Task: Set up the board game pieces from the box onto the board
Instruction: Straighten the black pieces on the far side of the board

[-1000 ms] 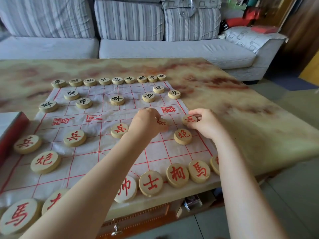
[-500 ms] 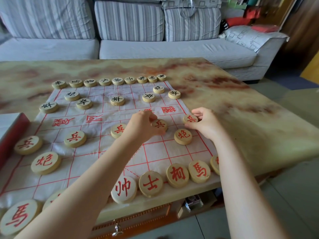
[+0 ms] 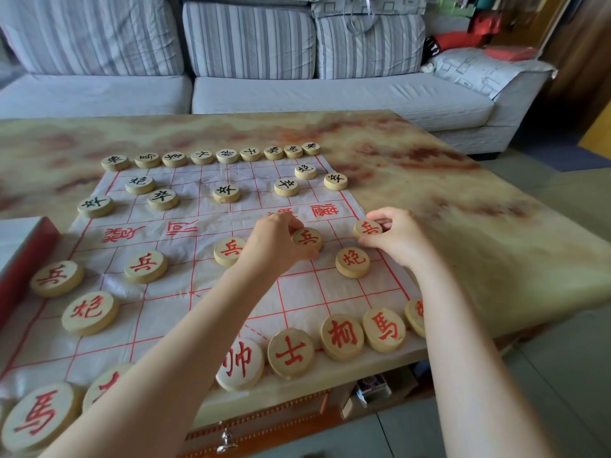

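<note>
A thin white cloth board with a red grid lies on the marbled table. Round wooden pieces with red characters fill the near half, black-lettered ones the far half. My left hand grips a red soldier piece resting on the board right of centre. My right hand pinches another red soldier piece at the board's right edge. A red cannon piece lies between the two hands, untouched.
The red game box sits at the left edge of the marbled table. A grey striped sofa stands behind the table. The table's near edge runs just past the front row of pieces, with a drawer below.
My left hand has drawn back a little, uncovering the red soldier piece it was over. My right hand has stayed on its soldier piece at the right edge.
</note>
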Demonstrator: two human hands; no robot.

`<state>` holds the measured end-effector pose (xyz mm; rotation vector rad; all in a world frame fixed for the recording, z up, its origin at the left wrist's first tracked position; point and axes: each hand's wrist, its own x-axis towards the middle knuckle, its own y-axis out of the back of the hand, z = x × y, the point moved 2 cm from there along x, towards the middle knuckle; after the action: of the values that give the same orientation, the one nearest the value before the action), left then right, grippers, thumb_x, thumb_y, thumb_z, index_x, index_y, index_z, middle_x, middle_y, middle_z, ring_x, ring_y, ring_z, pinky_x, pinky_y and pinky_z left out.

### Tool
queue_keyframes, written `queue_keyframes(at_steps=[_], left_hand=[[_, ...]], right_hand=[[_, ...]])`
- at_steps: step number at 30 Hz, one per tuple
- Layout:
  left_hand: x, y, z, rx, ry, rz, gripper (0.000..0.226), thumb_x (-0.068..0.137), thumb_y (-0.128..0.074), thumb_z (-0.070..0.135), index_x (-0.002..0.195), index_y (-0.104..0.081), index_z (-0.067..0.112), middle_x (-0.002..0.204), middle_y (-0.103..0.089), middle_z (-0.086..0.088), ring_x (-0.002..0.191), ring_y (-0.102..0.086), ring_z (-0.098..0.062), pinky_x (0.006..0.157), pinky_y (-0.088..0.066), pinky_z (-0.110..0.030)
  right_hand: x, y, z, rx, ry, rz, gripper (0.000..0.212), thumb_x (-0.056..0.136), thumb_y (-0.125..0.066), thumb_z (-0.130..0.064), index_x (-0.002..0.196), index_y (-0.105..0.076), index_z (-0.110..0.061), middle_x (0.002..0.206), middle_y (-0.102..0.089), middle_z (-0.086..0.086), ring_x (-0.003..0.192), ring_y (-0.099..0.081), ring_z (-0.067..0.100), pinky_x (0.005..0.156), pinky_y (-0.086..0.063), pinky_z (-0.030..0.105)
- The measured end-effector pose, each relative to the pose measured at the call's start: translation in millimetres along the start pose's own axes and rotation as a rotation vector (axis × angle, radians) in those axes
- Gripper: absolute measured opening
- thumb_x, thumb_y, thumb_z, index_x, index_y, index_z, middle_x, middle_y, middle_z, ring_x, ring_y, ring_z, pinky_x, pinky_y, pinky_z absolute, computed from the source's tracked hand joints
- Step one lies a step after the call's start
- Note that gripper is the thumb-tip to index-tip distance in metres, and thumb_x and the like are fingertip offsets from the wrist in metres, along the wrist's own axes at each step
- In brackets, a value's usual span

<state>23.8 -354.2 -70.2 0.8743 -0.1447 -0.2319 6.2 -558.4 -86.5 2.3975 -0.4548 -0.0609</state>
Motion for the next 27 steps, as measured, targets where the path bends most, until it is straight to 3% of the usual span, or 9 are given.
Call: queue_keyframes(at_steps=[6,11,19,24,27], left_hand=[[0.6,-1.3,-0.4,-0.001,-0.002,0.000,0.061,0.068,-0.078,0.032,0.122,-0.055,0.016,0.119,-0.059,-0.006,0.101,-0.057,-0.020,0.076,-0.048,-0.027],[0.3,-1.0,-1.6,-0.038,-0.002,0.015,0.073,0.066,-0.078,0.040,0.128,-0.049,0.014,0.119,-0.058,-0.003,0.103,-0.055,-0.016,0.079,-0.041,-0.022],[11.8,22.1,-1.8,-0.098,-0.021,0.090,0.028,0.083,-0.065,0.022,0.109,-0.066,0.012,0.111,-0.067,-0.005,0.099,-0.061,-0.015,0.078,-0.042,-0.019],[29.1,46.5,-0.9,-0.021,-0.040,0.083,0.026,0.083,-0.063,0.012,0.110,-0.066,0.012,0.111,-0.067,-0.005,0.099,-0.060,-0.017,0.083,-0.047,-0.024],[46.0,56.5,0.2,0.001,-0.047,0.102,0.029,0.083,-0.062,0.009,0.111,-0.064,0.014,0.112,-0.066,-0.005,0.101,-0.062,-0.019,0.090,-0.050,-0.032]], right_hand=[[-1.4,1.3,0.0,0.023,-0.003,-0.017,0.054,0.067,-0.080,-0.015,0.117,-0.060,-0.014,0.118,-0.061,0.007,0.110,-0.056,0.021,0.095,-0.044,0.033],[-2.7,4.8,-2.3,0.107,-0.006,-0.041,0.055,0.072,-0.078,-0.020,0.122,-0.058,-0.014,0.125,-0.058,0.006,0.107,-0.053,0.014,0.091,-0.038,0.025],[-14.6,11.3,-35.4,0.132,0.085,0.084,0.035,0.081,-0.067,-0.021,0.116,-0.063,-0.018,0.119,-0.063,0.001,0.108,-0.054,0.013,0.089,-0.037,0.024],[-13.0,-1.6,-61.6,0.101,0.082,-0.001,0.027,0.080,-0.067,-0.026,0.107,-0.067,-0.023,0.107,-0.067,-0.002,0.101,-0.060,0.013,0.093,-0.047,0.033],[17.9,7.3,-70.0,0.057,0.083,-0.025,0.021,0.078,-0.070,-0.025,0.098,-0.067,-0.019,0.103,-0.067,0.001,0.095,-0.061,0.014,0.085,-0.048,0.028]])
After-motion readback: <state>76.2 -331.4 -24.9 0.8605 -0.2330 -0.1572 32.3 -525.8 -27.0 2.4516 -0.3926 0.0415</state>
